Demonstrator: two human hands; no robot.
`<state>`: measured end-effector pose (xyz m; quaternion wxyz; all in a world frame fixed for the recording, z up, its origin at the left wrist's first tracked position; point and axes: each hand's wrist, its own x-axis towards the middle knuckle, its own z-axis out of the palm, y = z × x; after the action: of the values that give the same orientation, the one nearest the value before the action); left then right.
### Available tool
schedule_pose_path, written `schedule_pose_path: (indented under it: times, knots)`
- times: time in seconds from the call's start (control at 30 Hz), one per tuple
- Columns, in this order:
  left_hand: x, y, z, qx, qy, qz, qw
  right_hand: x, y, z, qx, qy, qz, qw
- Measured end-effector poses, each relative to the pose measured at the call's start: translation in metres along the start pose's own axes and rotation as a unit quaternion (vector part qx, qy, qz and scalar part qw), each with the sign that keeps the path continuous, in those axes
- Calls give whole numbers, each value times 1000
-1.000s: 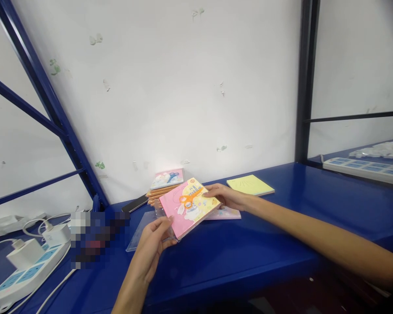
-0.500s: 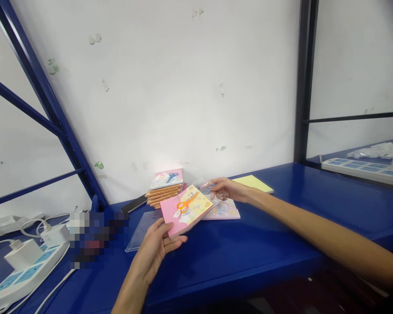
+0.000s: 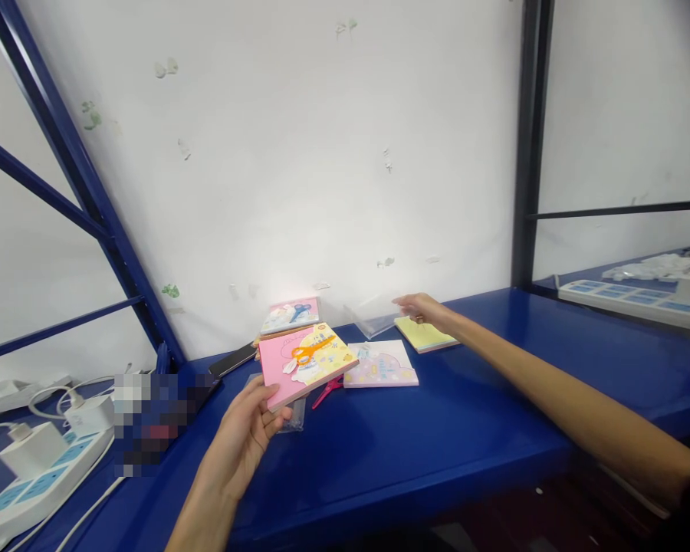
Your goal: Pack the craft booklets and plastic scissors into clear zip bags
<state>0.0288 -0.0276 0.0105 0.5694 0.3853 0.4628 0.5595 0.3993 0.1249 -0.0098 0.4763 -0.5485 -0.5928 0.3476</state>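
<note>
My left hand (image 3: 248,418) grips a pink and yellow paper pad (image 3: 276,360) by its near left corner. On the pad's cover lie orange scissors (image 3: 306,353). My right hand (image 3: 425,309), fingers drawn together, pinches the edge of a clear plastic sleeve (image 3: 372,318) close to the wall. Below that hand is a pale yellow pad (image 3: 422,337). A white and lilac pad (image 3: 382,366) rests on the table in the middle, with pink-red scissors (image 3: 326,392) beside it, partly under the held pad. Another clear plastic piece (image 3: 292,418) shows below the held pad.
Behind the held pad stands a stack topped by a pad with blue scissors (image 3: 292,313). A dark flat object (image 3: 233,359) lies left of it. White power strips (image 3: 46,479) with plugs and cables occupy the left. Blue shelf posts (image 3: 74,146) frame the blue table (image 3: 379,452).
My left hand has drawn the pad leftward. My right hand has moved right and away from it with the clear plastic, uncovering the lilac pad and the pink-red scissors.
</note>
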Motion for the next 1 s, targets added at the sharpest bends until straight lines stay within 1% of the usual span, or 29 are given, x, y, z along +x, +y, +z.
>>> schedule_pose_path:
  times: [0.07, 0.17, 0.2, 0.27, 0.33, 0.4, 0.47, 0.5, 0.57, 0.63, 0.77, 0.83, 0.9, 1.0]
  knots:
    - [0, 1, -2, 8, -10, 0, 1000, 1, 8, -1, -77, 53, -6, 996]
    - [-1, -1, -1, 13, -27, 1, 1000, -2, 10, 1, -169, 119, -62, 976]
    - [-2, -2, 1, 13, -35, 2, 999, -5, 7, 2, -190, 127, -87, 970]
    - [-3, -4, 4, 14, -52, 1, 999, -12, -3, 9, -216, 118, -135, 960]
    - [-4, -7, 7, 17, -65, -3, 998, -23, -16, 21, -222, 85, -181, 954]
    - [-4, -10, 10, 25, -74, -10, 997, -37, -28, 39, -214, 34, -229, 949]
    - [-5, -12, 12, 37, -85, -16, 996, -50, -36, 59, -201, -42, -282, 937]
    - [-6, -13, 13, 42, -88, -18, 995, -55, -38, 68, -192, -88, -311, 927]
    - [-7, -14, 15, 53, -86, -19, 995, -62, -38, 80, -186, -149, -340, 910]
    - [-8, -14, 17, 62, -81, -24, 994, -62, -34, 85, -189, -172, -328, 909]
    - [-8, -13, 16, 66, -80, -28, 994, -56, -25, 81, -165, -175, -269, 933]
    - [-7, -12, 12, 68, -79, -20, 994, -54, -23, 79, -124, -172, -230, 950]
    - [-6, -9, 7, 73, -73, -10, 995, -52, -21, 80, -71, -183, -187, 963]
    - [-3, -5, -1, 79, -59, 5, 995, -51, -18, 83, -5, -205, -155, 966]
